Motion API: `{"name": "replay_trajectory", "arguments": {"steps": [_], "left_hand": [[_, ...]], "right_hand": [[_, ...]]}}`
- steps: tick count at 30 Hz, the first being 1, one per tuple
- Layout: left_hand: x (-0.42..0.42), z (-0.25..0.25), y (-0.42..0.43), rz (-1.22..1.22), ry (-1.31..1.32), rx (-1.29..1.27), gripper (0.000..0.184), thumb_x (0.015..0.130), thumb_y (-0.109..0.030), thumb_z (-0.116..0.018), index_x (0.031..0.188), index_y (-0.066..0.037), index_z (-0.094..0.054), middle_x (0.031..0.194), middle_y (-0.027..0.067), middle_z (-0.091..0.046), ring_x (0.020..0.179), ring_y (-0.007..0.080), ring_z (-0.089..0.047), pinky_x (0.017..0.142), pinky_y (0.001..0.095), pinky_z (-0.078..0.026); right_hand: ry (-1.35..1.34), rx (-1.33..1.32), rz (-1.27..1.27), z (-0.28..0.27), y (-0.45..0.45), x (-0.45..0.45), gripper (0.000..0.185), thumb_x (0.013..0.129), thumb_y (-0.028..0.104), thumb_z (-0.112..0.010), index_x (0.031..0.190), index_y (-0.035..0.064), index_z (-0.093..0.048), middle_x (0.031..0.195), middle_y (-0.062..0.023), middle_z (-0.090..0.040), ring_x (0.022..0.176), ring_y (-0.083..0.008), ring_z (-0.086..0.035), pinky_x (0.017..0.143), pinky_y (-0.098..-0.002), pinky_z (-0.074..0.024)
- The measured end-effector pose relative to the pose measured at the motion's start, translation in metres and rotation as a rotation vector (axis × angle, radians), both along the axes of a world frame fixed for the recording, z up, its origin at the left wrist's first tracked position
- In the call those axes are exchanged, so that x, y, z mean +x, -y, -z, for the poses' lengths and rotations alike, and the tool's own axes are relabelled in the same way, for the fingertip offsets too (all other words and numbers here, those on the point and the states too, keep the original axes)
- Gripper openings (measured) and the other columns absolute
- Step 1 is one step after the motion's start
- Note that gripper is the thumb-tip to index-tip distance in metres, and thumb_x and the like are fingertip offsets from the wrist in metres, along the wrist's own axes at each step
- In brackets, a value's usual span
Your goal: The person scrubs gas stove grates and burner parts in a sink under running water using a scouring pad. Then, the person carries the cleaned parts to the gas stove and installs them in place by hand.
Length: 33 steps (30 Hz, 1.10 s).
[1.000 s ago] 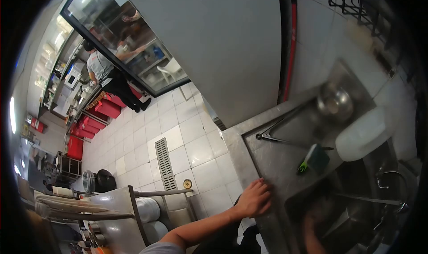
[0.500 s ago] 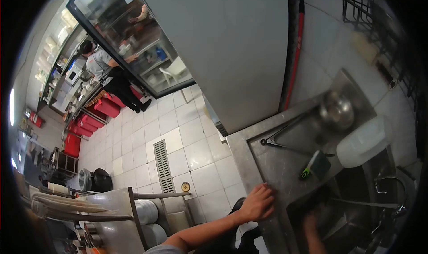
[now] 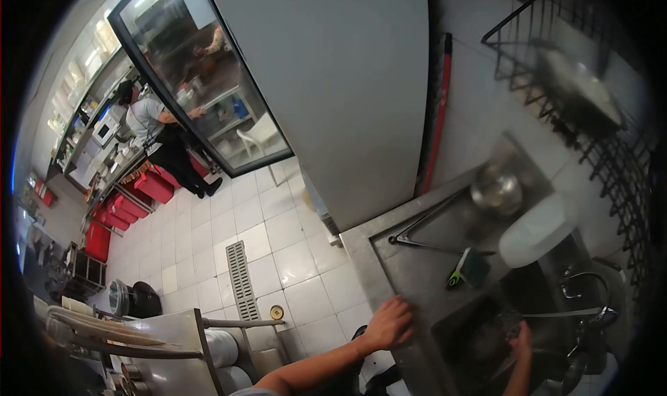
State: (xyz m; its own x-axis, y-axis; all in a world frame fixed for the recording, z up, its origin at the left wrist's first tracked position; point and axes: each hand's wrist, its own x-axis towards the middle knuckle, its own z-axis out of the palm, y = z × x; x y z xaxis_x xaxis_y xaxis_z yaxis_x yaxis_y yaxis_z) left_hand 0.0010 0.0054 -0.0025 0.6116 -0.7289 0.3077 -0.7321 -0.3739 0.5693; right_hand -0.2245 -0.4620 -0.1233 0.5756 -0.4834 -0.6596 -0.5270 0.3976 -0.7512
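1. One tall grey cabinet (image 3: pixel 326 83) is seen at the upper middle, with its plain side turned forward.
2. A steel counter (image 3: pixel 361 250) is set just beside the cabinet's base, its surface marked by a raised rim.
3. A dark sink basin (image 3: pixel 462 326) is sunk into the counter, and a tap (image 3: pixel 606 316) is mounted at its right.
4. A pale, translucent container (image 3: pixel 538 231) is placed at the far side of the basin, tilted.
5. Metal tongs (image 3: pixel 431 244) are laid on the counter, spread into a V.
6. A shiny metal bowl (image 3: pixel 497 189) is placed in the far corner, near the tongs.
7. The left hand (image 3: pixel 390 324) is laid on the counter's edge, palm down, its fingers loosely bent and unclenched.
8. The right hand (image 3: pixel 521 340) is held over the basin; whether its grip is closed cannot be told.
9. A dark green scouring pad (image 3: pixel 476 267) is left between tongs and basin, beside a bright green piece (image 3: pixel 454 278).
10. Something small and glinting (image 3: pixel 511 324) is seen at the right fingertips, too blurred to be named.
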Motion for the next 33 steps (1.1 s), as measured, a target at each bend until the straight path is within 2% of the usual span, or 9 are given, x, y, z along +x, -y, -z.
{"name": "replay_trajectory", "arguments": {"steps": [3,6,12,15,19,22,28,31,33], "left_hand": [[0.001,0.000,0.000,0.008,0.023,0.011,0.027,0.071,-0.018,-0.069,0.091,-0.004,-0.057,0.115,0.0116,-0.056,0.110,0.0314,-0.051,0.108,0.0450,-0.034],[0.003,0.003,-0.001,0.013,0.040,-0.004,0.024,0.076,-0.019,-0.067,0.090,-0.004,-0.057,0.110,0.0140,-0.054,0.107,0.0331,-0.051,0.105,0.0464,-0.034],[0.004,0.004,-0.002,0.014,0.042,0.018,0.026,0.075,-0.020,-0.067,0.093,-0.004,-0.057,0.111,0.0138,-0.054,0.111,0.0352,-0.049,0.103,0.0450,-0.035],[0.001,0.000,-0.003,-0.023,0.060,0.061,0.026,0.075,-0.020,-0.067,0.094,-0.004,-0.058,0.112,0.0136,-0.054,0.112,0.0352,-0.048,0.102,0.0448,-0.035],[0.002,0.008,-0.005,-0.009,0.067,0.037,0.027,0.075,-0.020,-0.066,0.095,-0.004,-0.058,0.113,0.0132,-0.054,0.113,0.0352,-0.048,0.102,0.0450,-0.036],[0.003,0.005,-0.002,0.000,0.081,0.023,0.027,0.074,-0.019,-0.067,0.095,-0.004,-0.058,0.112,0.0129,-0.054,0.111,0.0346,-0.049,0.100,0.0444,-0.037],[0.005,-0.001,-0.003,0.018,0.090,0.021,0.026,0.073,-0.018,-0.067,0.093,-0.004,-0.057,0.109,0.0128,-0.054,0.107,0.0331,-0.049,0.097,0.0428,-0.038],[0.003,0.001,-0.003,0.020,0.087,0.015,0.025,0.073,-0.018,-0.067,0.092,-0.004,-0.057,0.110,0.0130,-0.054,0.107,0.0336,-0.049,0.097,0.0429,-0.038],[0.004,0.007,-0.005,0.021,0.087,0.031,0.025,0.073,-0.017,-0.066,0.092,-0.004,-0.057,0.110,0.0132,-0.054,0.109,0.0339,-0.049,0.098,0.0431,-0.038]], "right_hand": [[0.175,0.092,0.077,-0.071,0.002,0.032,0.039,0.090,0.043,-0.057,0.119,0.0163,-0.055,0.116,-0.0054,-0.059,0.101,-0.0228,-0.060,0.071,-0.0420,-0.0534],[0.408,0.103,0.202,-0.115,-0.027,0.053,0.040,0.087,0.039,-0.062,0.117,0.0132,-0.056,0.115,-0.0073,-0.060,0.103,-0.0254,-0.060,0.086,-0.0467,-0.0532],[0.926,0.379,0.486,-0.093,-0.048,0.079,0.045,0.087,0.033,-0.063,0.121,0.0049,-0.054,0.118,-0.0144,-0.059,0.107,-0.0298,-0.059,0.087,-0.0429,-0.0542],[1.102,0.631,0.368,-0.079,-0.041,0.074,0.047,0.088,0.033,-0.063,0.124,0.0030,-0.053,0.120,-0.0157,-0.058,0.110,-0.0343,-0.057,0.088,-0.0416,-0.0546],[1.096,0.683,0.393,-0.088,-0.060,0.084,0.047,0.088,0.029,-0.064,0.125,0.0035,-0.053,0.121,-0.0156,-0.058,0.109,-0.0348,-0.057,0.082,-0.0396,-0.0548],[1.010,0.460,0.599,-0.097,-0.068,0.095,0.045,0.087,0.023,-0.063,0.126,0.0030,-0.052,0.120,-0.0149,-0.059,0.105,-0.0323,-0.058,0.073,-0.0307,-0.0527],[1.014,0.360,0.706,-0.083,-0.041,0.092,0.038,0.084,0.015,-0.061,0.120,0.0026,-0.055,0.111,-0.0106,-0.061,0.094,-0.0210,-0.061,0.059,-0.0204,-0.0467],[1.125,0.485,0.472,-0.067,-0.025,0.083,0.028,0.084,0.016,-0.063,0.109,0.0054,-0.058,0.098,-0.0070,-0.061,0.084,-0.0175,-0.060,0.055,-0.0206,-0.0446],[0.971,0.559,0.365,-0.059,-0.019,0.080,0.024,0.084,0.019,-0.064,0.104,0.0078,-0.057,0.090,-0.0059,-0.059,0.079,-0.0184,-0.059,0.065,-0.0260,-0.0512]]}}
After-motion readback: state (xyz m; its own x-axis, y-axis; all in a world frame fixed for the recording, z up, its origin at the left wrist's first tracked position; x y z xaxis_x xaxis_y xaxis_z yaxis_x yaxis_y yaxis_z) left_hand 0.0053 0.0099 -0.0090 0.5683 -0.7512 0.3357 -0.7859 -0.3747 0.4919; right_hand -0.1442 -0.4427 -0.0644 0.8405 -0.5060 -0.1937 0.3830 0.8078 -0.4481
